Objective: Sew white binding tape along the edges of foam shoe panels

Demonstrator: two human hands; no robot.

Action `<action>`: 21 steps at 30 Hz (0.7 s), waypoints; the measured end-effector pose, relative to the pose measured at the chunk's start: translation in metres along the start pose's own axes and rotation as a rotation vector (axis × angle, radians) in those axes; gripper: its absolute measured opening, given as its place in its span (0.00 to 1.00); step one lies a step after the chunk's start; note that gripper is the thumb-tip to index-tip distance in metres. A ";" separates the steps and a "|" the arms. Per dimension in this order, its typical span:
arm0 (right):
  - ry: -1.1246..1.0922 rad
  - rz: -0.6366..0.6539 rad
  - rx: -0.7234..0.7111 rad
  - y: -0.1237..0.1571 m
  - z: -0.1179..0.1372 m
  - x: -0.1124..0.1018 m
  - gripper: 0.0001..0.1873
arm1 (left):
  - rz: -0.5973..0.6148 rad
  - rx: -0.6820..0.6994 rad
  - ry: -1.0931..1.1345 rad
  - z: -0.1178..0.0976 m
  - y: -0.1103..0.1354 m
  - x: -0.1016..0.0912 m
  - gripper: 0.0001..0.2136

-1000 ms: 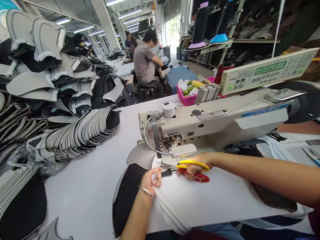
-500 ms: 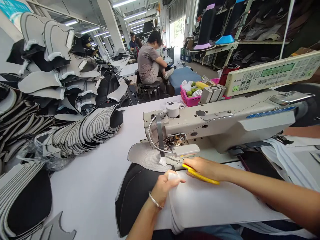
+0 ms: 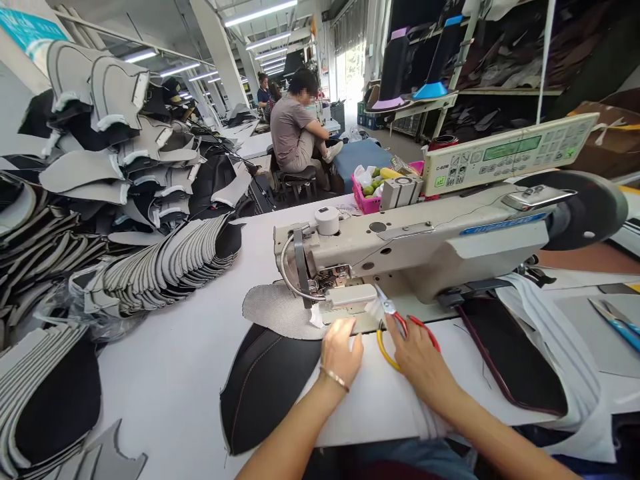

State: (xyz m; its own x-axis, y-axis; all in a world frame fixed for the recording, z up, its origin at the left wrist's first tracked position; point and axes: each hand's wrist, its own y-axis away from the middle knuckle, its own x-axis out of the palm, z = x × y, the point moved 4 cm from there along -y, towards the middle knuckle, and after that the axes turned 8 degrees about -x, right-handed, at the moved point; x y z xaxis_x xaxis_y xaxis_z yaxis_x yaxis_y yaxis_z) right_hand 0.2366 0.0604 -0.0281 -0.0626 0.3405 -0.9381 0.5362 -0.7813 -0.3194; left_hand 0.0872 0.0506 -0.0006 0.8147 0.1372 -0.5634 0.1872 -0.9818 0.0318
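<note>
My left hand (image 3: 343,353) lies near the sewing machine's needle area, its fingers stretched forward at the edge of a black padded cover piece (image 3: 273,380) and the thumb apart. A grey mesh flap (image 3: 280,312) extends from that piece towards the machine. My right hand (image 3: 420,357) is closed at scissors (image 3: 386,303) whose blades point up towards the machine bed. Red and yellow handle loops show around its fingers; whether they belong to one pair, I cannot tell. A small white scrap sits beside the blades.
The sewing machine (image 3: 370,240) and its control panel (image 3: 510,153) stand ahead. Stacked padded pieces (image 3: 165,267) lie left, with a larger pile behind. On the right are a dark panel (image 3: 515,360), white strips (image 3: 565,347) and blue-handled scissors (image 3: 620,327). A person (image 3: 295,127) sits beyond a pink basket (image 3: 367,200).
My left hand has let go of the white strip and moved forward to the cover piece. My right hand has turned, and red handles now show beside the yellow. The view has shifted right.
</note>
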 end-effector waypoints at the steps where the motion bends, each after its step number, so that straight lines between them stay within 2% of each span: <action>1: 0.033 0.035 0.002 -0.006 -0.006 -0.005 0.23 | -0.074 0.076 -0.213 0.003 0.009 -0.012 0.09; 4: 0.032 0.133 -0.057 -0.030 -0.006 -0.021 0.16 | -0.230 0.149 -0.666 0.021 0.025 -0.034 0.07; 6: -0.106 0.158 -0.228 -0.054 0.014 -0.030 0.14 | -0.290 0.179 -0.834 0.032 0.024 -0.034 0.09; 9: -0.426 0.192 -0.474 -0.093 0.053 -0.032 0.13 | -0.350 0.281 -0.936 0.042 0.015 -0.023 0.12; 11: -0.597 0.261 -0.504 -0.114 0.069 -0.023 0.10 | -0.371 0.337 -0.922 0.046 0.010 -0.019 0.12; 14: -0.689 0.317 -0.399 -0.126 0.075 -0.003 0.07 | -0.340 0.375 -0.731 0.055 0.004 -0.028 0.12; 16: -0.712 0.302 -0.292 -0.123 0.073 0.010 0.06 | -0.269 0.314 -0.493 0.066 -0.001 -0.044 0.12; 19: -0.785 0.284 -0.126 -0.110 0.070 0.024 0.03 | -0.149 0.021 -0.060 0.089 -0.015 -0.067 0.10; 21: -0.832 0.277 -0.029 -0.103 0.071 0.030 0.03 | -0.091 -0.167 0.230 0.101 -0.021 -0.073 0.12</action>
State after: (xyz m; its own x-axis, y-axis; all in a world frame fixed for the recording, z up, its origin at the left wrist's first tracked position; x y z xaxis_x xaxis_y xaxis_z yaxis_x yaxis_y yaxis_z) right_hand 0.1195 0.1136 -0.0332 -0.5143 -0.3603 -0.7783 0.6435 -0.7620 -0.0724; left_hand -0.0322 0.0482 -0.0435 0.8898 0.2684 -0.3692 0.3375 -0.9314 0.1362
